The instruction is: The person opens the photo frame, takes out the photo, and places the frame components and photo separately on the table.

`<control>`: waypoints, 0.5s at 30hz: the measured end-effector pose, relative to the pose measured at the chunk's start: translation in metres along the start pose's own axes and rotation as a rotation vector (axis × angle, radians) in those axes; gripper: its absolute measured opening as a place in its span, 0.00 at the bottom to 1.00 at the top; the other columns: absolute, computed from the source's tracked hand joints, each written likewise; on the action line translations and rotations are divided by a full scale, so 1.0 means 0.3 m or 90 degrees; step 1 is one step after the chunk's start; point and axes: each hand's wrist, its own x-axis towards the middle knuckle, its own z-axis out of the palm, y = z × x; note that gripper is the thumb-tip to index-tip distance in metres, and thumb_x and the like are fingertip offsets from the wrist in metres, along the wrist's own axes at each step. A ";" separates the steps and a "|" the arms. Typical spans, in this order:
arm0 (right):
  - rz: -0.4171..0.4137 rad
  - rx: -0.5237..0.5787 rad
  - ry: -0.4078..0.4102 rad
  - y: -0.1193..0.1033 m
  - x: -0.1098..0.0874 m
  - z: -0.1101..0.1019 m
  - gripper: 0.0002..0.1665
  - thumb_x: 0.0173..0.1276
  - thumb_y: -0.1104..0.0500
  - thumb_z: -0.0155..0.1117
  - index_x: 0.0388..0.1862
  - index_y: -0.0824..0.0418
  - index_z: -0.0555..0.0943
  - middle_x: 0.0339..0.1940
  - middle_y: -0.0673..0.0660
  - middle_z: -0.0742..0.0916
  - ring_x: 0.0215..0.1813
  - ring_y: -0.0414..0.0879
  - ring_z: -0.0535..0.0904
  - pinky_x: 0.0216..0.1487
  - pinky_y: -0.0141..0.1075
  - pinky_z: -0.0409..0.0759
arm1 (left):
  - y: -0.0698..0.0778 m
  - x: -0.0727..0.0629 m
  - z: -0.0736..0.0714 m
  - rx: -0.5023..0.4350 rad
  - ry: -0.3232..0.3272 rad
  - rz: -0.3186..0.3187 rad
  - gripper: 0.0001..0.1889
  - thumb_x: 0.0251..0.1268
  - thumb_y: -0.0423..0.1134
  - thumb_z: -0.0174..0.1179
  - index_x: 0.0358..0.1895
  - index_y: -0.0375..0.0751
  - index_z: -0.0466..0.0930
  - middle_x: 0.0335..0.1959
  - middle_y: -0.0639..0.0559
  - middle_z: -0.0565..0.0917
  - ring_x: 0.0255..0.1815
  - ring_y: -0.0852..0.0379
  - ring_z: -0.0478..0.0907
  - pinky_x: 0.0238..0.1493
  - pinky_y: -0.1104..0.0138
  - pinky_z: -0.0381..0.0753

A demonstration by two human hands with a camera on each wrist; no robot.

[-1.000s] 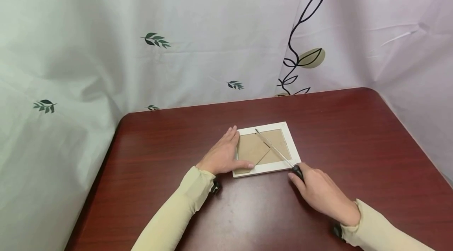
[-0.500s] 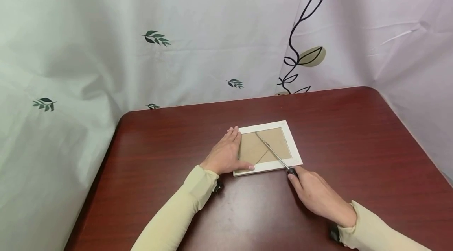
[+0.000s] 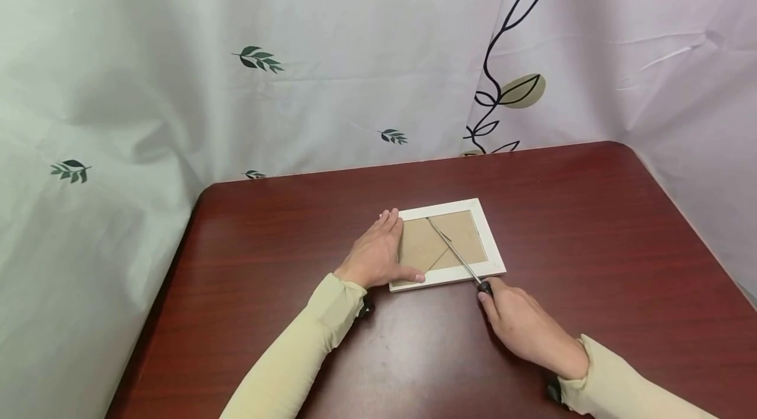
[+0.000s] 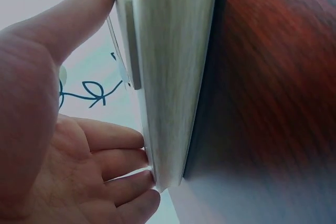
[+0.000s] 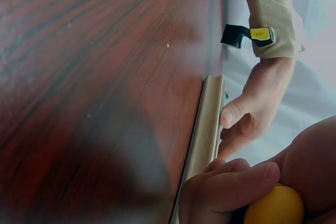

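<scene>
A white picture frame (image 3: 488, 238) lies back up on the table, its brown backing board (image 3: 416, 235) showing. My left hand (image 3: 374, 255) rests flat over the frame's left end, fingers toward the far edge and thumb on the near border. In the left wrist view the fingertips (image 4: 134, 179) touch the frame's face. My right hand (image 3: 529, 324) grips a screwdriver (image 3: 461, 260) by its black handle; the long metal shaft lies diagonally across the backing, its tip near the far inner edge. The handle's yellow butt (image 5: 275, 206) shows in the right wrist view.
The dark red wooden table (image 3: 284, 235) surrounds the frame. Behind it and at both sides hangs a pale curtain (image 3: 331, 25) with leaf prints. A black wrist-worn device (image 5: 247, 35) with a yellow label sits at the left cuff.
My right hand has shifted slightly left with the screwdriver, whose shaft now lies at a steeper angle. My left hand has slid slightly right and remains on the frame.
</scene>
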 end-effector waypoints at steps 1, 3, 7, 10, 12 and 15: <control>0.001 0.001 -0.001 -0.001 0.000 0.001 0.11 0.79 0.60 0.53 0.32 0.58 0.69 0.18 0.49 0.69 0.23 0.42 0.67 0.27 0.37 0.69 | 0.000 0.000 0.000 0.000 0.002 0.001 0.63 0.48 0.68 0.72 0.77 0.27 0.54 0.80 0.35 0.51 0.81 0.42 0.47 0.79 0.60 0.46; -0.001 0.003 0.000 -0.002 0.000 0.003 0.11 0.79 0.60 0.53 0.32 0.58 0.69 0.18 0.49 0.69 0.23 0.42 0.67 0.26 0.37 0.69 | -0.001 -0.001 -0.001 0.000 0.002 -0.001 0.63 0.48 0.68 0.72 0.77 0.27 0.54 0.80 0.35 0.51 0.81 0.42 0.47 0.79 0.60 0.46; -0.007 0.003 0.007 -0.002 0.001 0.011 0.12 0.78 0.61 0.53 0.31 0.58 0.69 0.18 0.48 0.69 0.23 0.41 0.67 0.26 0.36 0.69 | 0.000 -0.002 -0.003 -0.002 -0.002 -0.008 0.63 0.47 0.68 0.73 0.77 0.27 0.54 0.81 0.36 0.51 0.81 0.43 0.47 0.79 0.60 0.46; -0.010 0.002 0.012 -0.005 0.002 0.017 0.11 0.78 0.62 0.53 0.31 0.58 0.69 0.18 0.48 0.69 0.23 0.42 0.67 0.26 0.36 0.69 | 0.001 -0.003 -0.005 -0.002 -0.002 -0.008 0.63 0.47 0.68 0.73 0.77 0.27 0.54 0.81 0.36 0.51 0.81 0.43 0.47 0.79 0.60 0.46; -0.011 0.001 0.015 -0.006 0.001 0.020 0.11 0.78 0.62 0.53 0.31 0.59 0.69 0.18 0.48 0.69 0.23 0.42 0.67 0.26 0.36 0.69 | 0.001 -0.004 -0.005 -0.002 0.002 -0.004 0.63 0.47 0.68 0.73 0.77 0.27 0.54 0.80 0.36 0.51 0.81 0.43 0.47 0.79 0.60 0.47; -0.011 0.004 0.016 -0.007 0.000 0.023 0.11 0.78 0.62 0.53 0.31 0.58 0.69 0.18 0.48 0.69 0.23 0.41 0.66 0.25 0.36 0.68 | 0.001 -0.006 -0.005 -0.006 0.005 -0.002 0.63 0.47 0.67 0.73 0.77 0.27 0.54 0.80 0.36 0.51 0.81 0.43 0.48 0.79 0.60 0.46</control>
